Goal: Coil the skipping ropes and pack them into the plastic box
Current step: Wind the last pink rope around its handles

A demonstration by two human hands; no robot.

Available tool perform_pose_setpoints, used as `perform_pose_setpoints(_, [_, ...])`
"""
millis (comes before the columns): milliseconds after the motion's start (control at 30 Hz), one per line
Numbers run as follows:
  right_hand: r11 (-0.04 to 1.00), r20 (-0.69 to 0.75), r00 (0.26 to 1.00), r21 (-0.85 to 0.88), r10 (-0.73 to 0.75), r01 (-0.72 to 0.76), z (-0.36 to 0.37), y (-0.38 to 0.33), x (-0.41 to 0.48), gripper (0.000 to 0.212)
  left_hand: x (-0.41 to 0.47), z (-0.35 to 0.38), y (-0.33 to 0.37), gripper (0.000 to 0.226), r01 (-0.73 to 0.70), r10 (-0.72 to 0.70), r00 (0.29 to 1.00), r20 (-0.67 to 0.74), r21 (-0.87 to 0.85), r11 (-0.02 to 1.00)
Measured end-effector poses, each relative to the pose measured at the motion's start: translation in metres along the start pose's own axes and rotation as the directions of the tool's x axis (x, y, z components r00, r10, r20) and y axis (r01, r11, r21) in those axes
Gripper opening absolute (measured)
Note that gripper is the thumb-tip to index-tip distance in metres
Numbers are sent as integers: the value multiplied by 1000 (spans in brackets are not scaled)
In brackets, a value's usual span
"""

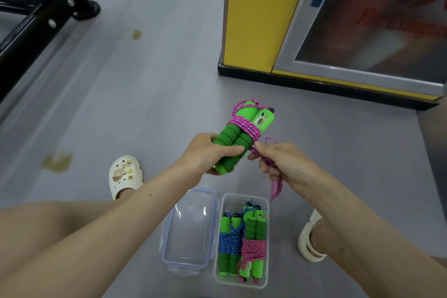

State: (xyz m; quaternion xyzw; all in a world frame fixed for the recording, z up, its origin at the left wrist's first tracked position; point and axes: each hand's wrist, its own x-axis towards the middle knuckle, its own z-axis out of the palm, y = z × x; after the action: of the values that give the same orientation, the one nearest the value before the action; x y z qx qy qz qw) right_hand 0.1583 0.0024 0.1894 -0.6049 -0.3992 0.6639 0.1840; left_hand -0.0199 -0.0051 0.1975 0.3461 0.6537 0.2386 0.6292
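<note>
My left hand (208, 152) grips the two green foam handles (232, 143) of a skipping rope, held side by side above the floor. Pink cord (244, 126) is wound several times around the handles near their tops. My right hand (278, 162) pinches the loose end of that pink cord (275, 189), which hangs down below my fingers. On the floor below stands the clear plastic box (242, 197). Inside it lie two coiled ropes with green handles, one wrapped in blue cord (229, 244), the other in pink cord (254, 249).
The box's clear lid (191, 227) lies on the floor just left of the box. My feet in white clogs (124, 174) flank them. A yellow cabinet with a black base (254, 31) stands ahead right; a black metal frame (36, 19) stands far left.
</note>
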Motion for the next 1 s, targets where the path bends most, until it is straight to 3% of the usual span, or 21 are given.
perform_pose_setpoints(67, [999, 10, 1000, -54, 6, -6, 0, 0, -1, 24, 3, 0, -1, 32, -43, 51, 993, -103, 72, 996])
perform_pose_setpoints(133, [995, 11, 1000, -96, 13, -12, 1, -1, -3, 20, 5, 0, -5, 31, -114, 179, 965, -192, 309, 944])
perform_pose_setpoints(200, [994, 1, 1000, -111, 20, -20, 3, -2, -4, 20, 1, 3, -6, 34, -142, 311, 925, -218, 560, 816])
perform_pose_setpoints(300, [988, -62, 998, -152, -2, -7, 4, -4, -3, 27, -3, 10, -8, 36, -170, 456, 867, -202, 739, 652])
perform_pose_setpoints(433, [984, -86, 995, -175, -40, 25, 4, -4, -2, 30, -2, 15, -11, 35, -192, 553, 815, -171, 821, 537])
perform_pose_setpoints(700, [1000, 36, 999, 6, 23, -23, 10, -6, -7, 29, -4, 20, -16, 31, -190, 646, 756, -102, 911, 366])
perform_pose_setpoints(900, [1000, 66, 998, -5, 8, -8, 10, -7, -6, 18, -2, 18, -17, 24, -168, 687, 720, -96, 937, 307])
perform_pose_setpoints(1000, [1000, 46, 999, 12, -11, 10, 9, -6, -5, 20, 2, 18, -23, 30, -207, 752, 656, -56, 945, 251])
